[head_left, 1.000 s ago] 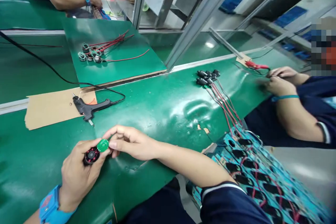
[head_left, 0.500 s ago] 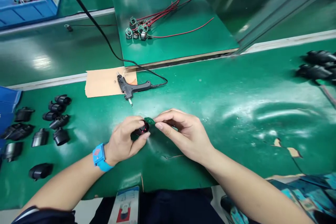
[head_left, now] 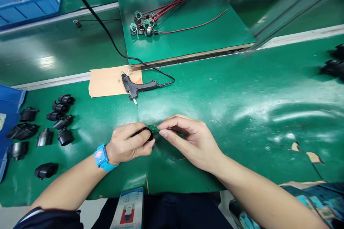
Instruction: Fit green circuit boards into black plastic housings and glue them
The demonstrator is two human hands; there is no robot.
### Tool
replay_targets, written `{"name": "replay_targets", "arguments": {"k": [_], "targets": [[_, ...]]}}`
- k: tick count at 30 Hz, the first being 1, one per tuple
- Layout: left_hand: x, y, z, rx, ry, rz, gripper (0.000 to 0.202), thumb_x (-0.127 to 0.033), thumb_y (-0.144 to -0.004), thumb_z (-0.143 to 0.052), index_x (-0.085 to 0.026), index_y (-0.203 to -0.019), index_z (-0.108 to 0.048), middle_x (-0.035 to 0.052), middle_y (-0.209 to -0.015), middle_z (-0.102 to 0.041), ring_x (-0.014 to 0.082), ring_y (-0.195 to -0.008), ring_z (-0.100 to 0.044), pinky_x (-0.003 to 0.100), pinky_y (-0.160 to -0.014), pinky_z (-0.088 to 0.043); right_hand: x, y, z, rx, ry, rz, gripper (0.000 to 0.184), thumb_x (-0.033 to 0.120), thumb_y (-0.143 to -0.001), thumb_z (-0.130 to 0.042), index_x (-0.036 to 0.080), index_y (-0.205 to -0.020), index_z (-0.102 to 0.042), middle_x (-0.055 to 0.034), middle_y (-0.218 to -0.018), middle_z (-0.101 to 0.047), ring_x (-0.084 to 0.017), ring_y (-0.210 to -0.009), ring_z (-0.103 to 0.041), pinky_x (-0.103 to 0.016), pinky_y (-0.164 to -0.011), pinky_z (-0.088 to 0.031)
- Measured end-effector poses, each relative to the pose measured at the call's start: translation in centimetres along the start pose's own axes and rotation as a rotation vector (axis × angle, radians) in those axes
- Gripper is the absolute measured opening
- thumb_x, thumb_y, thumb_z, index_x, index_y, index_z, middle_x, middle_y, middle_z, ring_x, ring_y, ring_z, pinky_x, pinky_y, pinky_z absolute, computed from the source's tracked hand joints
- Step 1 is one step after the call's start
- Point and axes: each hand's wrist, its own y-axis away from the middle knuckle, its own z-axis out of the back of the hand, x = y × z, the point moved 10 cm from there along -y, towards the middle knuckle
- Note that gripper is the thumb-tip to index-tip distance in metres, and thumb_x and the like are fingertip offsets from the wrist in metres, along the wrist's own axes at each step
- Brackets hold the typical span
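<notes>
From where I stand, the work is between the two hands, low over the middle of the bench. The left hand, its wrist in a blue band, has its fingers clamped around a black part; most of it is hidden in the grip, only the end toward the right hand peeping out. The right hand has thumb and forefinger pinched together on the edge of a small green board.

The relation that matters is that narrow gap: the board lies just left of the right fingertips, at the far edge of the part's exposed end. I see it nearly edge-on, its longer line running from the part across to the right fingers, dipping slightly that way. The right hand has the board's outer edge; the left fingers are close by its other edge. Whether board and part touch, I can't tell.

Beyond the hands, a glue gun lies partly on cardboard. Farther back, small motors with red wires sit on a raised panel. Black housings stand and lie off to the left.
</notes>
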Motion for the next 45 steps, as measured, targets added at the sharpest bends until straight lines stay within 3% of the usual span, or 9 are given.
{"name": "replay_targets", "arguments": {"k": [3, 8, 14, 23, 28, 33, 36, 40, 45], "targets": [[0.8, 0.3, -0.1, -0.038, 0.063, 0.085, 0.015, -0.028, -0.089, -0.069, -0.021, -0.099, -0.059, 0.0025, -0.083, -0.073, 0.0116, -0.065, -0.072, 0.018, -0.058, -0.059, -0.1, 0.1, -0.1, -0.008, -0.015, -0.003, 0.01, 0.026, -0.092, -0.066, 0.019, -0.094, -0.073, -0.003, -0.081, -0.07, -0.014, -0.07, -0.065, -0.026, -0.061, -0.051], [2.2, 1.3, -0.7, -0.098, 0.236, 0.226, 0.05, -0.03, -0.084, -0.078, -0.024, -0.122, -0.046, 0.0044, -0.095, -0.075, 0.0171, -0.083, -0.077, 0.025, -0.071, -0.063, 0.7, 0.1, 0.3, -0.04, 0.048, 0.071, 0.009, 0.021, -0.092, -0.066, 0.019, -0.097, -0.073, -0.0027, -0.082, -0.071, -0.013, -0.07, -0.066, -0.025, -0.06, -0.052], [3.0, 1.3, -1.5, 0.044, 0.173, 0.39, 0.064, -0.039, -0.086, -0.076, -0.023, -0.139, -0.044, 0.0054, -0.099, -0.076, 0.0182, -0.089, -0.076, 0.03, -0.082, -0.063, 3.8, 1.4, 0.0, -0.138, 0.42, 0.443, 0.017, 0.011, -0.093, -0.062, 0.019, -0.105, -0.072, -0.0054, -0.093, -0.074, -0.014, -0.08, -0.069, -0.026, -0.071, -0.058], [3.3, 0.9, -1.9, 0.122, 0.2, 0.444, 0.031, -0.033, -0.089, -0.073, -0.024, -0.118, -0.07, 0.0081, -0.113, -0.067, 0.0211, -0.105, -0.066, 0.035, -0.09, -0.058, 5.3, 3.2, -2.0, -0.1, 0.84, 0.661, 0.026, 0.009, -0.094, -0.053, 0.009, -0.113, -0.071, -0.0141, -0.096, -0.074, -0.022, -0.08, -0.066, -0.036, -0.068, -0.059], [4.2, 1.9, -3.0, 0.193, 0.249, 0.588, 0.029, -0.029, -0.091, -0.069, -0.028, -0.12, -0.069, 0.0076, -0.114, -0.062, 0.0165, -0.087, -0.062, 0.03, -0.071, -0.057, 5.8, 3.3, -2.8, -0.08, 1.006, 0.683, 0.031, 0.01, -0.097, -0.045, 0.011, -0.113, -0.072, -0.013, -0.098, -0.075, -0.022, -0.079, -0.066, -0.036, -0.066, -0.059], [4.0, 2.1, -4.5, 0.259, 0.577, 0.702, 0.035, -0.021, -0.094, -0.061, -0.025, -0.128, -0.061, 0.0088, -0.124, -0.066, 0.0196, -0.096, -0.069, 0.031, -0.076, -0.061, 5.8, 3.4, -3.2, -0.075, 1.068, 0.681, 0.028, 0.007, -0.094, -0.05, 0.008, -0.112, -0.072, -0.0136, -0.097, -0.076, -0.022, -0.078, -0.066, -0.035, -0.063, -0.058], [4.2, 2.0, -4.8, 0.263, 0.604, 0.745, 0.029, -0.022, -0.097, -0.054, -0.023, -0.125, -0.062, 0.0088, -0.112, -0.072, 0.0218, -0.089, -0.071, 0.035, -0.072, -0.062, 5.4, 3.2, -3.1, -0.067, 1.033, 0.645, 0.031, 0.006, -0.095, -0.05, 0.011, -0.117, -0.07, -0.0125, -0.098, -0.075, -0.021, -0.078, -0.066, -0.035, -0.065, -0.058], [4.6, 2.1, -4.9, 0.205, 0.612, 0.779, 0.019, -0.021, -0.098, -0.052, -0.02, -0.113, -0.065, 0.0087, -0.103, -0.074, 0.023, -0.095, -0.072, 0.038, -0.077, -0.063, 4.6, 3.0, -2.6, -0.059, 0.887, 0.587, 0.033, 0.008, -0.094, -0.054, 0.014, -0.125, -0.065, -0.011, -0.099, -0.075, -0.021, -0.081, -0.069, -0.035, -0.072, -0.058], [4.8, 2.4, -5.2, 0.161, 0.64, 0.812, 0.017, -0.024, -0.097, -0.057, -0.019, -0.113, -0.063, 0.0095, -0.103, -0.073, 0.0236, -0.097, -0.072, 0.038, -0.077, -0.064, 4.0, 2.6, -1.3, -0.158, 0.743, 0.466, 0.037, 0.01, -0.091, -0.065, 0.024, -0.124, -0.058, 0.0003, -0.084, -0.075, -0.015, -0.064, -0.068, -0.029, -0.065, -0.057]]}}
